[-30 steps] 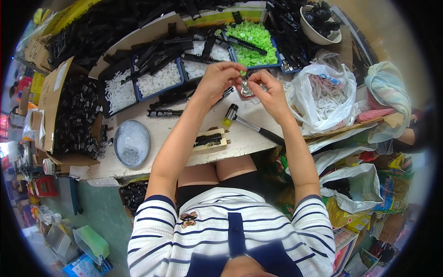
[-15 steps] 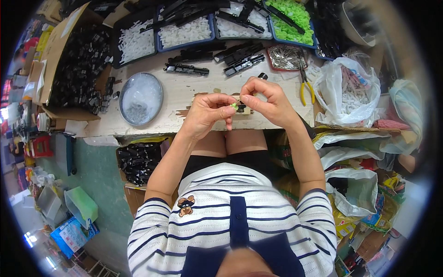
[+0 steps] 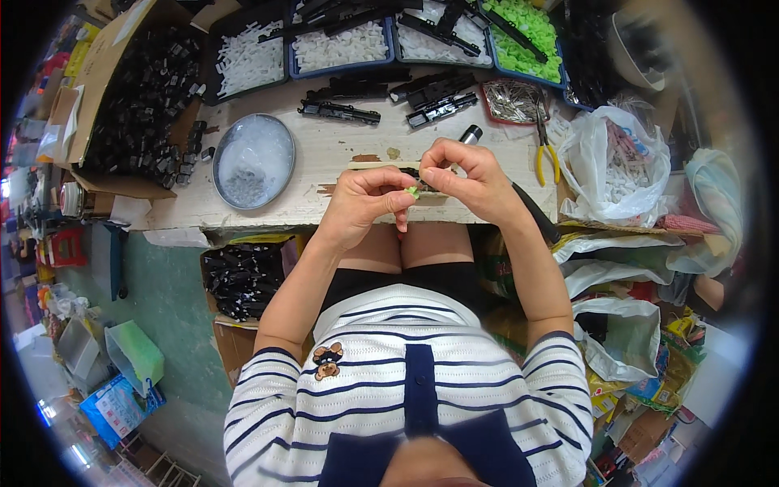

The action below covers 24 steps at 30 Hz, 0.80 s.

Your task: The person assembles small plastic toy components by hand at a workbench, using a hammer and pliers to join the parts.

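My left hand point(image 3: 361, 203) is closed in a pinch on a small bright green plastic piece point(image 3: 413, 192) near the table's front edge. Right beside it, my right hand point(image 3: 471, 180) is pinched too, thumb against forefinger, meeting the green piece. Whatever lies between those right fingertips is too small to make out. Behind the fingers a dark part shows on the worn tabletop point(image 3: 324, 138), mostly hidden. Just beyond my right hand is a black and silver cylindrical tool end point(image 3: 471, 135). Several black plastic assemblies point(image 3: 339, 112) lie farther back.
Along the back stand trays of white pieces point(image 3: 339, 50) and green pieces point(image 3: 519, 50). On the left are a round grey dish point(image 3: 288, 166) and a carton of black parts point(image 3: 134, 105). Right of my hands lie a red tray of metal pins point(image 3: 513, 101), yellow-handled pliers point(image 3: 547, 162) and a white bag point(image 3: 580, 178).
The view has shifted slightly, so the table things appear a little farther right and up. Both hands keep their pinches together, and the green piece is still in my left fingers.
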{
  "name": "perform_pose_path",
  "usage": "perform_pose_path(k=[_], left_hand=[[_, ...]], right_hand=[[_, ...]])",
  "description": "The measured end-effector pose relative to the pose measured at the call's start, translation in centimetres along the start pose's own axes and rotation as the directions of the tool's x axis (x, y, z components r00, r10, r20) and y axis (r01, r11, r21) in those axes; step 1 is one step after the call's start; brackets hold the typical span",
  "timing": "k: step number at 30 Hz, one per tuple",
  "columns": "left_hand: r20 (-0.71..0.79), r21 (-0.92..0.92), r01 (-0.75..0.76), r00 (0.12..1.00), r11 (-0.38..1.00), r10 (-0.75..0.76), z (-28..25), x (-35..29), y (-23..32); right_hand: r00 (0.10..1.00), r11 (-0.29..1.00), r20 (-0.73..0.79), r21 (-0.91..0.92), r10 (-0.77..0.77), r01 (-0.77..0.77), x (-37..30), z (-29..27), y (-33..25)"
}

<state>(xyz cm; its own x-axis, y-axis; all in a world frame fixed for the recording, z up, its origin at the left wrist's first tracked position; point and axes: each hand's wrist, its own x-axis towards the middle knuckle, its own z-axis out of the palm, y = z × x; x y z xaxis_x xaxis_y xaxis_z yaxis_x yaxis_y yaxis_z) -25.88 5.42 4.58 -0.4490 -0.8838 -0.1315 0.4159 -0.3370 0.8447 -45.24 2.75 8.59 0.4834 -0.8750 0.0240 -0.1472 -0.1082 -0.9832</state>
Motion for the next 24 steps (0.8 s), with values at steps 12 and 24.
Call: perform_pose_path(k=[12, 24], left_hand=[[-0.136, -0.14, -0.148, 0.982, 0.979, 0.129, -0.5, 0.1, -2.1], [-0.253, 0.112, -0.105, 0.959, 0.988, 0.131, -0.5, 0.7, -0.1]], right_hand=[[0.878, 0.786, -0.163, -0.539, -0.45, 0.303, -0.3, 3.2, 2.2], [0.825, 0.599, -0.109, -0.741, -0.554, 0.304, 0.0, 2.8, 2.4]])
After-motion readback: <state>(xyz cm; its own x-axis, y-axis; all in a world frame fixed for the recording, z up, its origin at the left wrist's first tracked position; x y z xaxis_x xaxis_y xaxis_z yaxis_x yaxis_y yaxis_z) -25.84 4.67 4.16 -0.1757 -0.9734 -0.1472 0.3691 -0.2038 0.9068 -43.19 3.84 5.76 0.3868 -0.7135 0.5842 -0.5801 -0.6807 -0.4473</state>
